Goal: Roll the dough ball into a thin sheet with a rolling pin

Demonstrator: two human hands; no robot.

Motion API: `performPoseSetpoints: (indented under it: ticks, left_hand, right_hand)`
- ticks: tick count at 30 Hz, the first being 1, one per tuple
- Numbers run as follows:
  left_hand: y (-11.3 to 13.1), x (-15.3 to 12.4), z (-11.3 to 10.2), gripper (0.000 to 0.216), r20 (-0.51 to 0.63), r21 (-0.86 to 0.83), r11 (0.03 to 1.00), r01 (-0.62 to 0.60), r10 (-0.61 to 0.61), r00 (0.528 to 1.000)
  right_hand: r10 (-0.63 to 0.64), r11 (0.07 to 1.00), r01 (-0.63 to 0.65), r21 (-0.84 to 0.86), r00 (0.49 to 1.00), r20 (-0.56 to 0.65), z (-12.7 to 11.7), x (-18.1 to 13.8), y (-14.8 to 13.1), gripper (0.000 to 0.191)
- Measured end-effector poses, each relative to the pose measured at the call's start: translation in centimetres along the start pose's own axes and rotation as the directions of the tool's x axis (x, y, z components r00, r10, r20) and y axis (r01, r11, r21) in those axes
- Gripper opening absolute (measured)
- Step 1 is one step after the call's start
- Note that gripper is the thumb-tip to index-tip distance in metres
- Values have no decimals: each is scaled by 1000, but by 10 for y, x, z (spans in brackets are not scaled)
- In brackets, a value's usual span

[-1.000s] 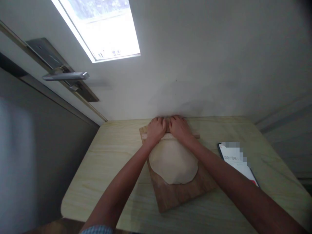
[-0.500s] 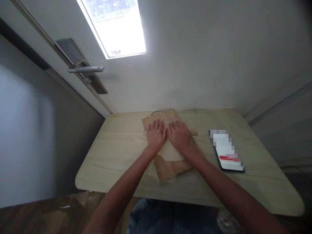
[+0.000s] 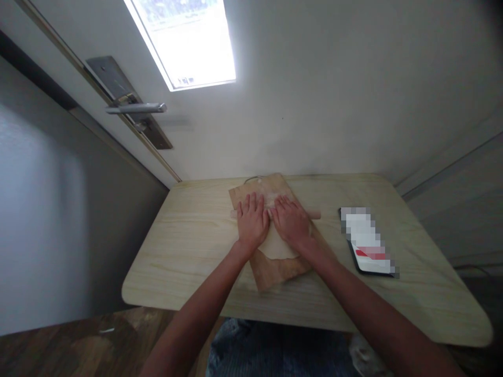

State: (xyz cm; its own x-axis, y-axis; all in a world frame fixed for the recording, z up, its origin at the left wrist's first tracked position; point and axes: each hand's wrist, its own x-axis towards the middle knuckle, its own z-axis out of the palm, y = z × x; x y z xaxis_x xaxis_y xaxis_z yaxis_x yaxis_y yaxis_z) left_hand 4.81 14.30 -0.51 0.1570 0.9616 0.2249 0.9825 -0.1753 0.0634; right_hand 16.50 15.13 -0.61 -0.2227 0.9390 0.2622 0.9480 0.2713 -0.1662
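A thin rolling pin point(image 3: 315, 215) lies crosswise under both my hands, with its right end sticking out past them. My left hand point(image 3: 252, 221) rests flat on it, palm down, fingers stretched forward. Close beside it, my right hand point(image 3: 291, 220) presses the pin in the same way, its fingers extended and thumb near the left one. Below the pin spreads a pale, flattened sheet of dough point(image 3: 277, 247), partly covered by my hands and wrists. The dough lies on a wooden cutting board point(image 3: 275, 274), which is turned at an angle and has a cord loop at its far edge.
A phone point(image 3: 367, 243) with a lit screen lies on the light wooden table point(image 3: 181, 246) to the right. Behind the table stands a white door point(image 3: 314, 115) with a metal handle point(image 3: 137, 108) and a bright window pane.
The hands stay flat on the rolling pin, with only a slight shift of hands and pin. The whole view has moved a little.
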Motion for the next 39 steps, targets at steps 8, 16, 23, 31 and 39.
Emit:
performPoseSetpoints:
  ticks: [8,16,23,31,39]
  left_hand:
    - [1,30,6,44,-9,28,999,18,-18,1000]
    - [-1,56,12,42,-26,-23,1000,3,-3,1000]
    - [-4,71,15,38,-13,-83,996,-11,10,1000]
    - [-5,92,21,37,-24,-102,993,59,-61,998]
    - [-6,112,24,41,-25,-171,980,99,-105,994]
  right_hand:
    - [12,998,-12,-56,1000,-1,4,28,5,41]
    - [68,997,-67,-45,997,34,9,53,10,41]
    - [74,995,-71,-63,996,42,9,68,14,39]
    - [90,991,-89,-99,996,11,9,85,17,33]
    - [118,993,-118,-13,992,43,18,104,27,34]
